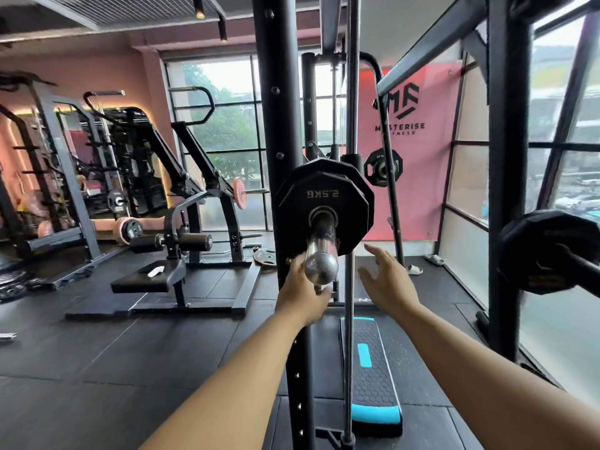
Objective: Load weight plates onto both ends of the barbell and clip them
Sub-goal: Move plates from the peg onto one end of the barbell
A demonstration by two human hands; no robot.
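The chrome sleeve of the barbell [321, 251] points straight at me from the rack. Black weight plates sit on it, the front one [324, 206] marked 2.5KG with the marking upside down. My left hand [300, 290] is just below and left of the sleeve's end, partly hidden behind it; I cannot tell if it holds anything. My right hand [388, 280] hovers to the right of the sleeve with spread fingers, touching nothing. No clip shows on the sleeve.
A black rack upright [276, 125] stands just left of the plates. More black plates [548, 251] hang on a peg at the right. A black and blue step platform [373, 378] lies on the floor below. Gym machines fill the left side.
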